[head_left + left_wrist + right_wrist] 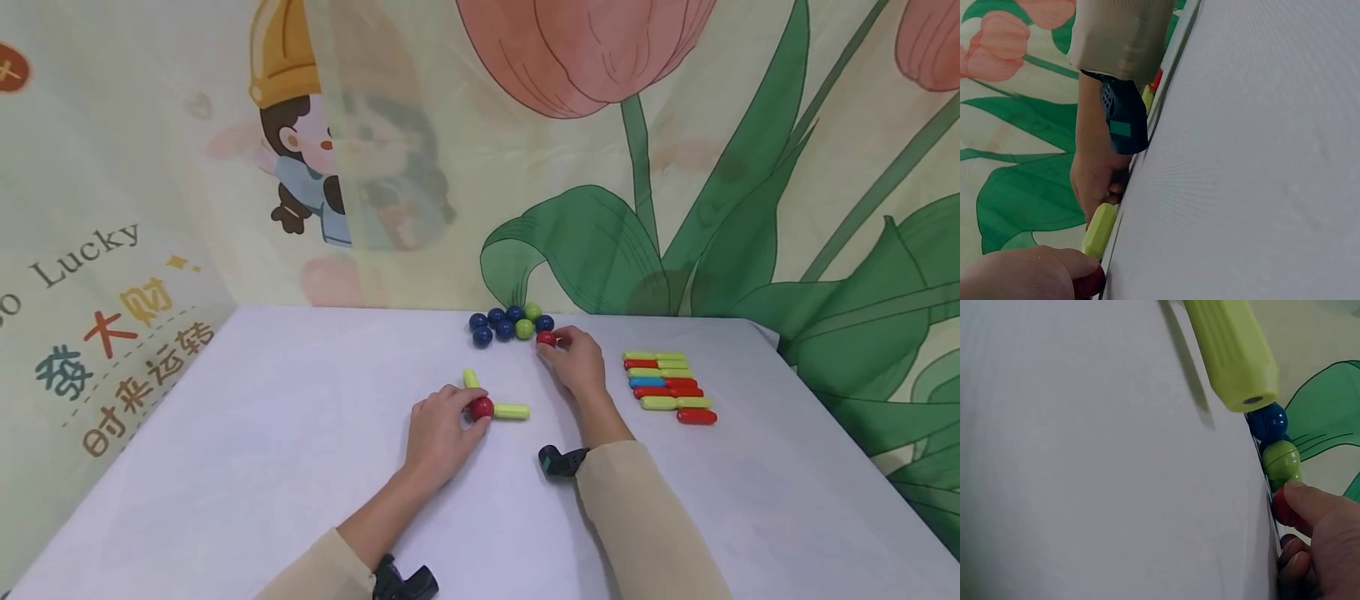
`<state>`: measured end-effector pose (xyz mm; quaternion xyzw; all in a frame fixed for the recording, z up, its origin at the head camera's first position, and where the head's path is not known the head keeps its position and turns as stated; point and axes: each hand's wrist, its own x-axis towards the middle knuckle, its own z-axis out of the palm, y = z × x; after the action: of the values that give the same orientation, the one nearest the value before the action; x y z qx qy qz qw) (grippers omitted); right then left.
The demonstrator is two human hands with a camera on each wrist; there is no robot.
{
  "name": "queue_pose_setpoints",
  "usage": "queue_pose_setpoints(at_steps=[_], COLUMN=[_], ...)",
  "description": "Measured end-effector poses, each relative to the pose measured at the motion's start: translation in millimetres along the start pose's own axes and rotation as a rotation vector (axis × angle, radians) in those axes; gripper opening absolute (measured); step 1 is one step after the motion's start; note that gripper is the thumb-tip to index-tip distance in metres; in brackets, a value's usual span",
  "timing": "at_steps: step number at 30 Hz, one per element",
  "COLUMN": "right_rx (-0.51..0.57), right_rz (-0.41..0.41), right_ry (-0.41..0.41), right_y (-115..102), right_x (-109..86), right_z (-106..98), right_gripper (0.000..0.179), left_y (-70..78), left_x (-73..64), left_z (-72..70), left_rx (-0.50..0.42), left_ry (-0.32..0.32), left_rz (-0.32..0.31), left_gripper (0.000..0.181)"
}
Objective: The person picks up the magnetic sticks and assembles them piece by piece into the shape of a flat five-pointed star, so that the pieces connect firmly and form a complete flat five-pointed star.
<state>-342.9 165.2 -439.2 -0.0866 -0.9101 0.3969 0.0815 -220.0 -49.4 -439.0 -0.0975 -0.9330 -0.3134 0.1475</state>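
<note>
My left hand (pixel 442 429) grips a red ball (pixel 482 407) low over the white table. Two yellow-green rods stick out of that ball, one rod (pixel 512 412) to the right and the other rod (pixel 470 377) toward the back. In the left wrist view, thumb and fingers partly cover the ball, beside a yellow-green rod (pixel 1100 230). At the back, my right hand (pixel 579 360) pinches a second red ball (pixel 1282 506) between thumb and fingers. This ball is at the right front of a cluster of blue balls (pixel 482 337) and green balls (pixel 524 329).
Several green, red and blue rods (pixel 664 382) lie in a stacked row on the right of the white table (pixel 225 483). A single red rod (pixel 697 417) is nearest in that row. Behind the table hangs a printed cloth (pixel 420 275) with tulips.
</note>
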Motion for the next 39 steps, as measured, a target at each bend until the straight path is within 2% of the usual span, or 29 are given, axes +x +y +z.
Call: queue_pose_setpoints(at_steps=[6, 11, 22, 35, 39], right_rx=[0.092, 0.177, 0.275, 0.255, 0.219], right_rz=[0.02, 0.018, -0.017, -0.031, -0.04], right_ry=[0.005, -0.033, -0.11, -0.188, -0.225], right_y=[8.0, 13.7, 22.3, 31.4, 31.2], right_x=[-5.3, -13.7, -42.1, -71.8, -77.5], right_z=[-1.4, -7.2, -18.6, -33.8, -40.2], right_gripper=[0.05, 0.049, 0.049, 0.047, 0.044], left_y=[0.0, -1.7, -4.2, -4.5, -3.2], left_x=[-0.4, 0.9, 0.6, -0.4, -1.0], left_z=[0.8, 1.6, 0.9, 0.0, 0.0], left_rx=[0.004, -0.008, -0.027, -0.044, -0.054], left_ry=[-0.006, -0.014, 0.011, 0.015, 0.017], left_rz=[-0.002, -0.005, 0.007, 0.011, 0.005], left_gripper=[0.035, 0.035, 0.035, 0.035, 0.034])
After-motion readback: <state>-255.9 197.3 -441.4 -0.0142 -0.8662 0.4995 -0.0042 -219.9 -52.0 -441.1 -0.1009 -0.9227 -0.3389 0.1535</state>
